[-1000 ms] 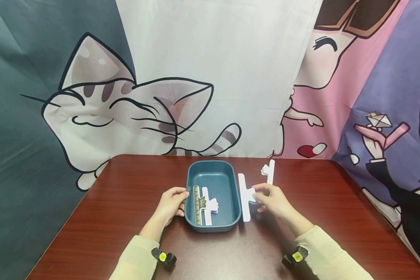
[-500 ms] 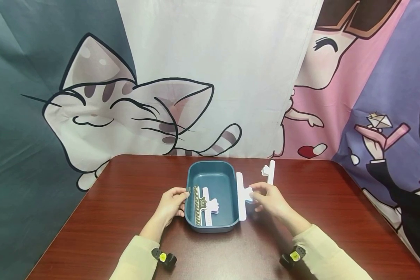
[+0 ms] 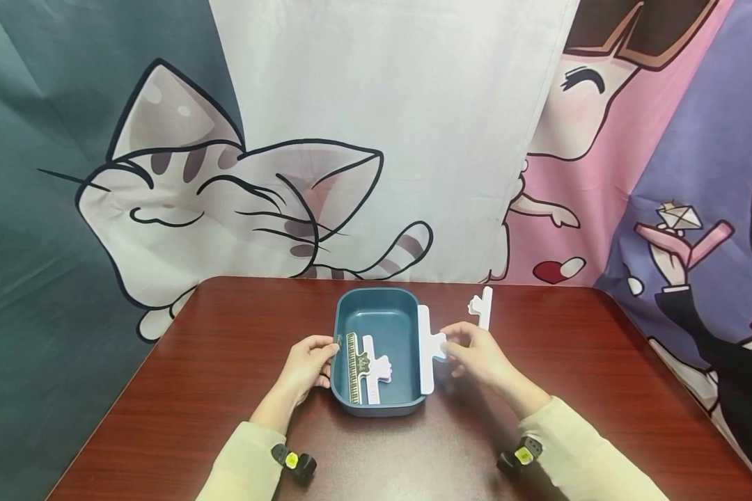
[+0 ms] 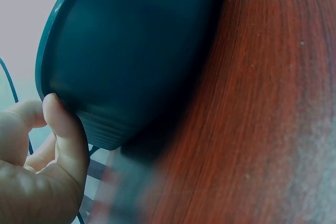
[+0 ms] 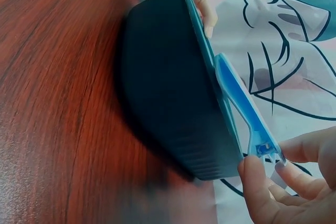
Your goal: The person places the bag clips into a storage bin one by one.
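Pinching the lever of a white bag clip [image 3: 426, 349], the right hand [image 3: 479, 353] holds it at the right rim of a blue rectangular tray [image 3: 381, 410].
From where I stand, the two long bars of this clip are spread apart at the rim; whether they touch it, I cannot tell. The left hand [image 3: 307, 362] grips the tray's left wall by its edge. Inside the tray, at its left side, lie one striped clip [image 3: 354, 372] and, just beside it, one pale clip [image 3: 382, 369] with a scalloped lever. The striped clip bears light script on a dark emblem, too small for reading; the pale clip also has tiny marks at its near end, equally unreadable. Another white clip [image 3: 485, 308] lies on the reddish-brown table [image 3: 225, 348], beyond the right hand.
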A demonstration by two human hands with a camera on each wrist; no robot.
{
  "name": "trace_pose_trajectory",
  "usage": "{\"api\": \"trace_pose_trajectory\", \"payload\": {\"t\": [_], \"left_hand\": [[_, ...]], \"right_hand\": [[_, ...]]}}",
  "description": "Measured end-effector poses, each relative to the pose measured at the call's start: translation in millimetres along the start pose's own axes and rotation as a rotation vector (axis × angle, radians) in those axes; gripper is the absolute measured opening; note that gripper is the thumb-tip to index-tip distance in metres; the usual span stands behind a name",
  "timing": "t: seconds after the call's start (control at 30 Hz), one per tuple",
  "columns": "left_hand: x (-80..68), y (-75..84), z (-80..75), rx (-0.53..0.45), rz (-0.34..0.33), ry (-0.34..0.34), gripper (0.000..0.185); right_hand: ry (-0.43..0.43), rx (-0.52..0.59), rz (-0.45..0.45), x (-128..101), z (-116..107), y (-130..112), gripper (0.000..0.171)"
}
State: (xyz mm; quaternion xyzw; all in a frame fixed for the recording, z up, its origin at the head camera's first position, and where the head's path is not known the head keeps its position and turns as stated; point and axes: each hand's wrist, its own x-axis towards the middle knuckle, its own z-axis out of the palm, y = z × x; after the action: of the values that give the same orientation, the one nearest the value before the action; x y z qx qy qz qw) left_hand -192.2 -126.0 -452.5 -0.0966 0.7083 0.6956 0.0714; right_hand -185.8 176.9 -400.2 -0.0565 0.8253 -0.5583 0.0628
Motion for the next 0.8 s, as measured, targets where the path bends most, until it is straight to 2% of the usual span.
{"api": "trace_pose_trajectory", "payload": {"t": [0.47,0.8], "left_hand": [[-0.4,0.6,0.4,0.004,-0.012,0.017,0.027],[-3.2,4.8,0.4,0.005,-0.01,0.004,0.031]], "right_hand": [[-0.005,-0.05,-0.009,3,8,-11,0.023],[-0.016,-0.11,-0.009,6,11,-15,0.023]]}}
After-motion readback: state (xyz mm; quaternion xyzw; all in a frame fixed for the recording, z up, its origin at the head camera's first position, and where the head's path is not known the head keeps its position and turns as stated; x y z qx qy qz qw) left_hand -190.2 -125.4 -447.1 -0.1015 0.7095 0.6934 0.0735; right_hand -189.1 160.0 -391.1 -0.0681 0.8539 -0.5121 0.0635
